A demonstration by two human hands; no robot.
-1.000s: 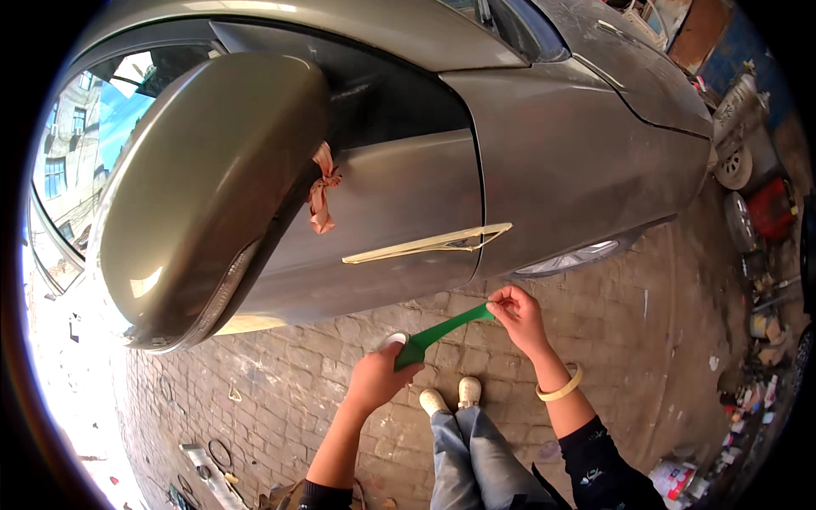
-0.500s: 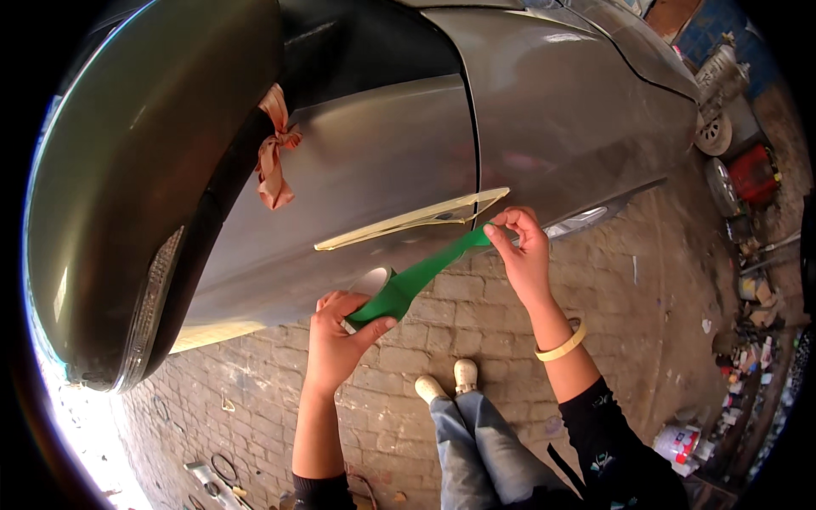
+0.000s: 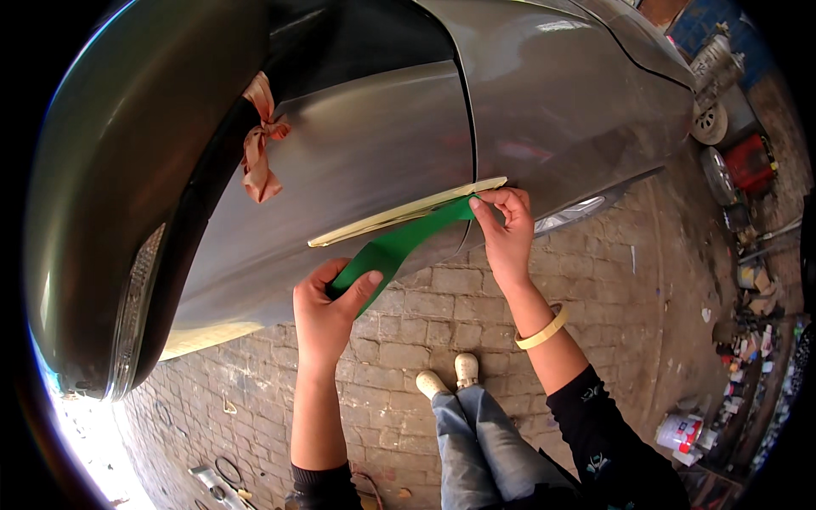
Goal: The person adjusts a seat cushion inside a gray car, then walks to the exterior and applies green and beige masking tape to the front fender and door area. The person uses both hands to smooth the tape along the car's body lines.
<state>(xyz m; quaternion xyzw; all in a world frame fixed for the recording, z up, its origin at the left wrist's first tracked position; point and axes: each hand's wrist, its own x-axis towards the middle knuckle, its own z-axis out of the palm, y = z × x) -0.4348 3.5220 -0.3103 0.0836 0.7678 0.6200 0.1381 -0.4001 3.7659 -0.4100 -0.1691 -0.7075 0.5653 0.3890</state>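
A strip of green masking tape stretches between my two hands in front of a grey-brown car door. My left hand is closed round the roll, thumb on its outer face. Between thumb and fingers, my right hand pinches the tape's loose end beside the door seam. Just behind the strip, a long trim piece on the door is edged with pale yellow masking tape. Whether the green strip touches the panel, I cannot tell.
At left the large wing mirror juts toward me, an orange cloth knotted on its arm. Brick paving lies below. Along the right stand a red container, a white bucket and assorted cans. Tools lie at lower left.
Both hands have moved up and slightly left, bringing the green tape closer to the yellow-taped trim. The roll has turned, so its inner core no longer shows.
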